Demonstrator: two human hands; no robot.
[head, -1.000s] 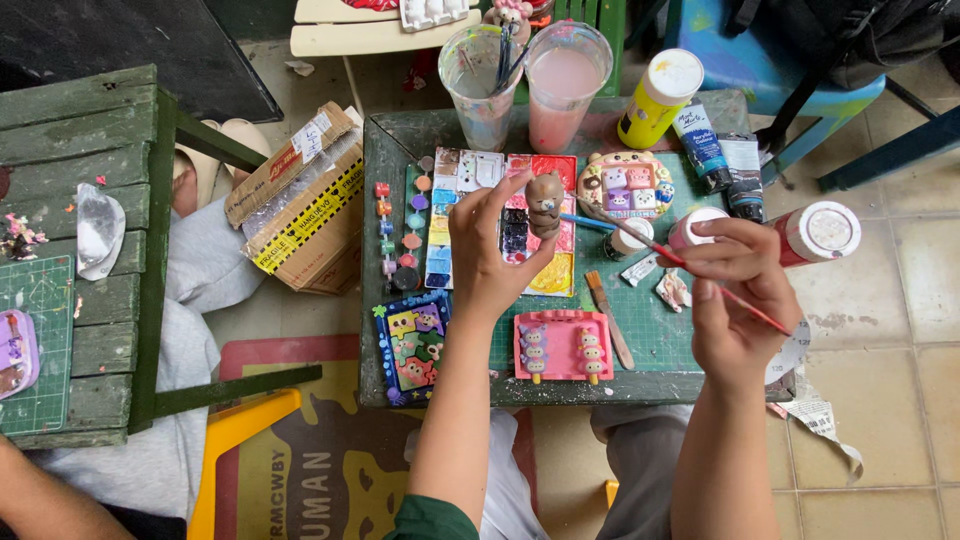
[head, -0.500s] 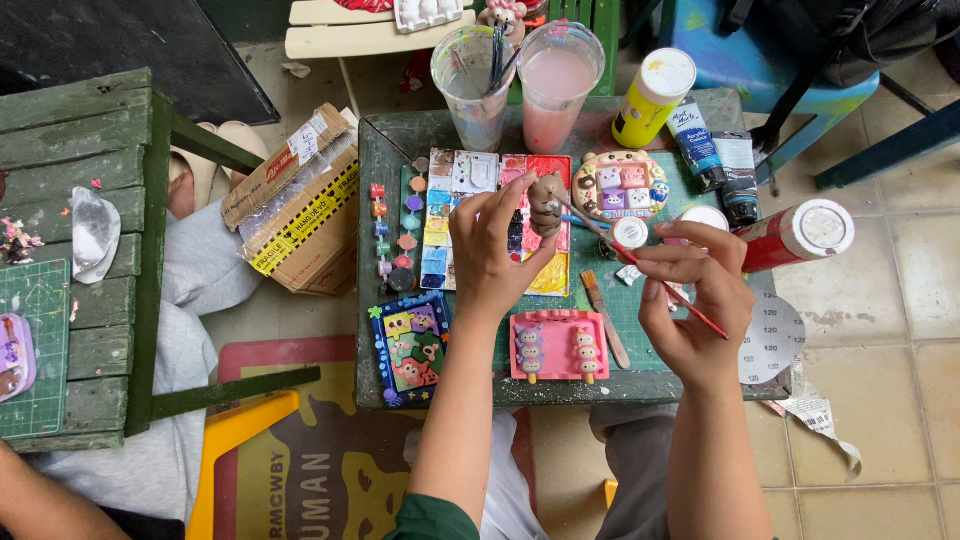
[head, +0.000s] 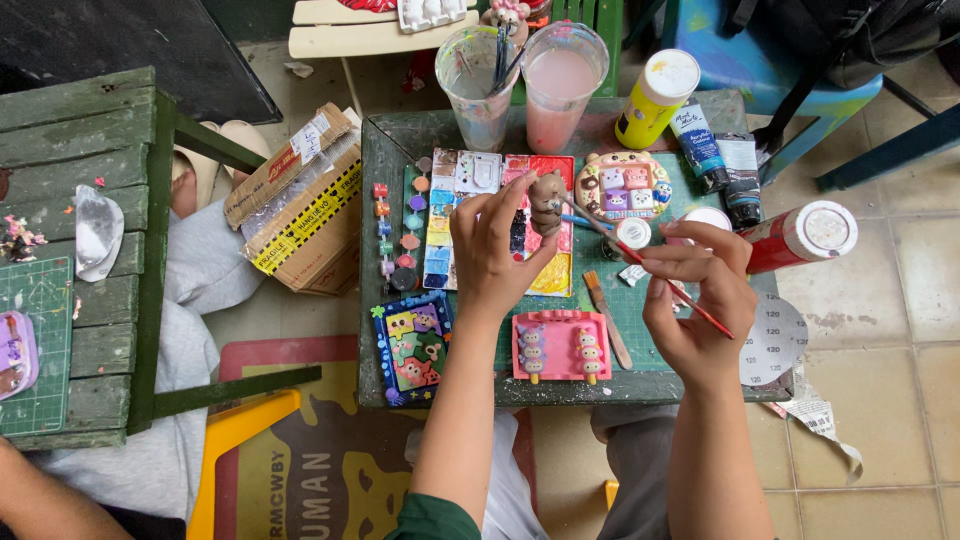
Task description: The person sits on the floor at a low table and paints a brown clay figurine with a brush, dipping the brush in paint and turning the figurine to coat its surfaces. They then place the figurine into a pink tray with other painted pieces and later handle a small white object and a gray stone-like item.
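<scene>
Painting step: left hand (head: 490, 250) pinches brown figurine (head: 546, 203); right hand (head: 695, 290) pinches red-handled brush (head: 655, 275), tip nr figurine. Next needs steady tip contact.

Illumination is even, soft daylight; the source lies outside the frame. Shadows are faint and diffuse, the most visible lying under the small green table (head: 385, 385) toward the lower centre. Colours are saturated and exposure is balanced. Mild glare shows on the red bottle's white cap (head: 826, 228) at the right and on pale floor tiles (head: 900, 270). Focus is sharp across the centre. Lines bow slightly toward the frame edges. The upper left corner is darkest.
</scene>
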